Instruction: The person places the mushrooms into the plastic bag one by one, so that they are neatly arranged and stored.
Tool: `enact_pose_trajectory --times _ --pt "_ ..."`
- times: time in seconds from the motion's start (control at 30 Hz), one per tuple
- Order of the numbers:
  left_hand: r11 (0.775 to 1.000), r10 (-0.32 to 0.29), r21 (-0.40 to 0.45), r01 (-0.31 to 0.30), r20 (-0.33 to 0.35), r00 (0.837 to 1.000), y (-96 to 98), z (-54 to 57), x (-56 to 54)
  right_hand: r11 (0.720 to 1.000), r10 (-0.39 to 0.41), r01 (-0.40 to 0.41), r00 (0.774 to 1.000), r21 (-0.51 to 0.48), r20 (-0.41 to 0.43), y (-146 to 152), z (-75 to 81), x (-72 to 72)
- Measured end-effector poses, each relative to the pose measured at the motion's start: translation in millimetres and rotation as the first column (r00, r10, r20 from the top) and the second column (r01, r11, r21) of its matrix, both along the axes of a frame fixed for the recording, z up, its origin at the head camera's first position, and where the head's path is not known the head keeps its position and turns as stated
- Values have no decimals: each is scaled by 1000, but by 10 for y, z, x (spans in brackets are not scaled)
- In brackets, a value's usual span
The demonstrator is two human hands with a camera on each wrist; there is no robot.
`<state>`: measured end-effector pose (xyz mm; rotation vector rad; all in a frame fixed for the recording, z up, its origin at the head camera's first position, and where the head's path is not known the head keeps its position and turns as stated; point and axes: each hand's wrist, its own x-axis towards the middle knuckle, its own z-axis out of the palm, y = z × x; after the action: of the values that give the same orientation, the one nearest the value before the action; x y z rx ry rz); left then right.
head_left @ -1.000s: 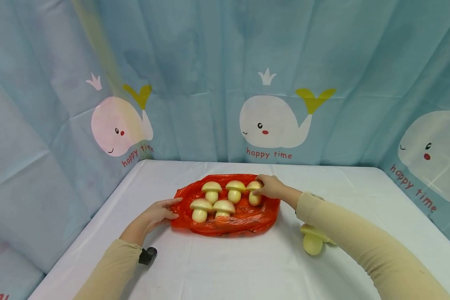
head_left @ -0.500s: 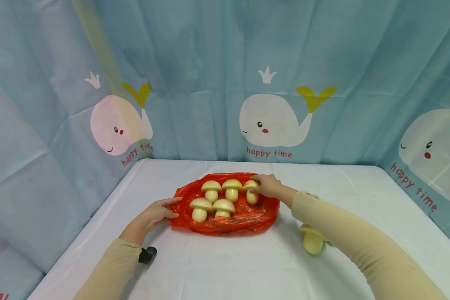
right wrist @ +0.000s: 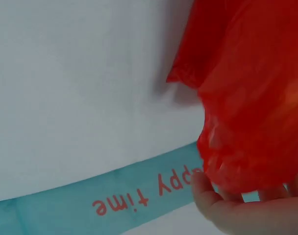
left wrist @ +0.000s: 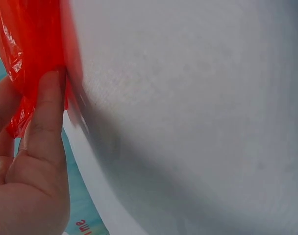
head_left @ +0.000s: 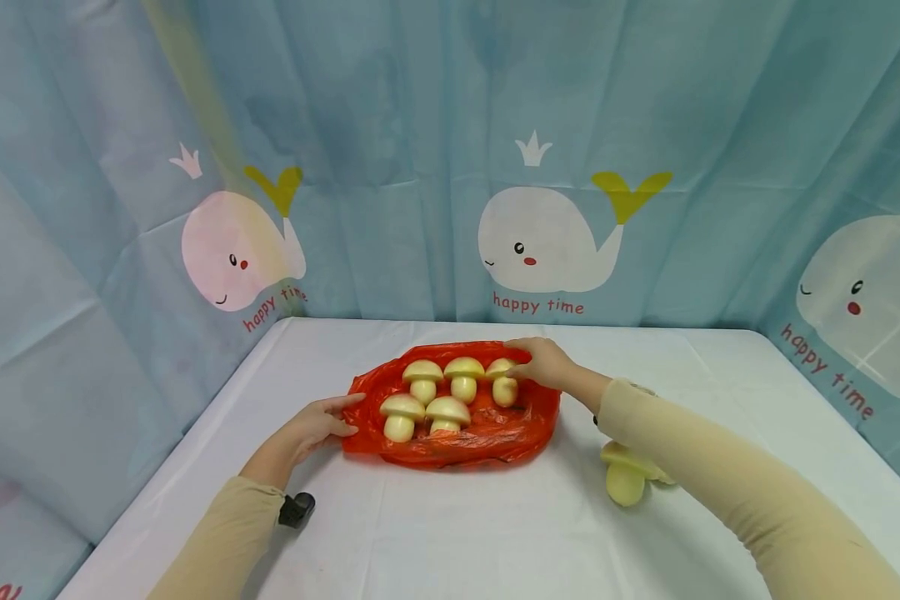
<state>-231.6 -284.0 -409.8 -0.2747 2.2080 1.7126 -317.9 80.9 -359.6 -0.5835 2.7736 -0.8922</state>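
A crinkled red plastic bag (head_left: 487, 446) lies spread open on the white table, with several pale yellow toy mushrooms (head_left: 401, 407) sitting inside it in two rows. At the bag's left edge, my left hand (head_left: 312, 429) pinches the plastic between thumb and fingers; the left wrist view shows its fingers (left wrist: 50, 110) against the red film. My right hand (head_left: 546, 365) reaches over the back right rim, its fingers spread beside the rightmost mushroom (head_left: 504, 390). In the right wrist view, the bag hides most of the right hand's fingertips.
To the right of the bag, another pale yellow mushroom (head_left: 626, 483) lies on the white tablecloth (head_left: 450, 533), partly hidden behind the right sleeve (head_left: 727, 475). A blue curtain (head_left: 390, 167) printed with whales stands behind the table. A black device (head_left: 296, 510) is strapped at the left wrist.
My right hand first shifts left with the rightmost mushroom, then lets go and draws back up and right. The mushroom now sits closer to its neighbour. My left hand stays put.
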Motion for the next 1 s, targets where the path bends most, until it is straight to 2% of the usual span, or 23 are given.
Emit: enact_pose_trajectory --times 0.27,0.53,0.77,1.0 --pt "1000 -1 -4 1 4 1000 10 9 8 999 -12 10 999 -38 -33 289 180 94" --pt "1000 3 10 -3 9 1000 -10 8 13 998 -16 15 1000 -55 -25 715 329 294" --pt "1000 16 0 -16 23 1000 -7 -6 15 998 -4 5 1000 -67 15 1124 410 413" --pt "1000 5 -2 -5 12 1000 13 8 18 996 51 -47 997 -70 55 1491 433 495"
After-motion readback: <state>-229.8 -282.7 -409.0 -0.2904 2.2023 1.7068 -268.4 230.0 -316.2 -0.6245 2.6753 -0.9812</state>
